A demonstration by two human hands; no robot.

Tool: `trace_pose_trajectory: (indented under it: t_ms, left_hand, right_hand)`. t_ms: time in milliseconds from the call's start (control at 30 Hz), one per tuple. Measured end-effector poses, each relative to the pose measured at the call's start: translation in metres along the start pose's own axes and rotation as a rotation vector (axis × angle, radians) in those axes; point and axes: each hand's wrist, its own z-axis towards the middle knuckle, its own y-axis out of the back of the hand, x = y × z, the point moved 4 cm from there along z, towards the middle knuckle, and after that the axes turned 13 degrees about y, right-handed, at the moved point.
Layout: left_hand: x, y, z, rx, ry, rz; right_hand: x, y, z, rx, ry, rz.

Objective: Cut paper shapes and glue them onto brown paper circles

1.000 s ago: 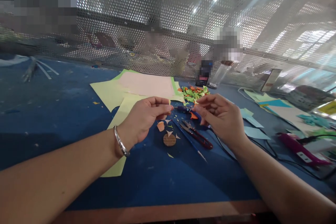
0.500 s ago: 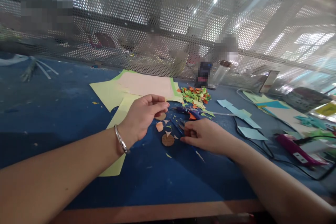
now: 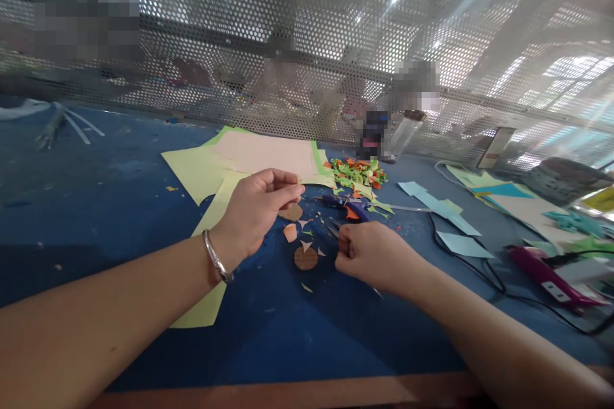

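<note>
My left hand is closed in a pinch above the blue table, with a tiny yellowish scrap at the fingertips. To its right, my right hand has its fingers curled round a slim pointed tool; grey tips show past the fingers and most of it is hidden. Just beyond that hand lies a blue glue gun with an orange trigger. Between the hands are a round brown disc, a second brown disc, a curled peach paper piece and small paper offcuts.
Yellow-green paper and a pale pink sheet lie at left and behind. A heap of green and orange paper bits sits further back. On the right are light blue papers, black cables and a purple power strip. A perforated metal screen borders the back.
My right hand's fingers have closed round the slim tool, and the hand has shifted slightly right. My left hand keeps its pinch, slightly further left.
</note>
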Motion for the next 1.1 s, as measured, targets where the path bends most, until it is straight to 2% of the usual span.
trace_pose_trajectory:
  t_ms: [100,233,367,533,733,900,1100]
  left_hand:
    - [0.002,0.001,0.003,-0.013,0.008,0.010]
    - [0.005,0.002,0.004,-0.002,0.056,-0.002]
    - [0.007,-0.002,0.000,0.054,0.181,0.013]
    - [0.013,-0.010,-0.007,0.172,0.343,0.113]
    - [0.011,-0.013,-0.013,0.271,0.337,0.159]
    - [0.009,-0.014,-0.016,0.317,0.403,0.129]
    - [0.010,-0.015,-0.017,0.400,0.479,0.081]
  right_hand:
    - [-0.002,0.004,0.001,-0.048,-0.022,-0.010]
    - [-0.006,0.018,-0.001,-0.203,0.007,0.099]
    - [-0.006,0.027,-0.006,-0.300,0.080,0.251]
    - [-0.001,0.027,-0.006,-0.291,0.163,0.255]
    - [-0.002,0.025,-0.006,-0.302,0.200,0.251]
    - [-0.004,0.026,-0.009,-0.314,0.246,0.242]
    - [-0.002,0.029,-0.009,-0.364,0.432,0.140]
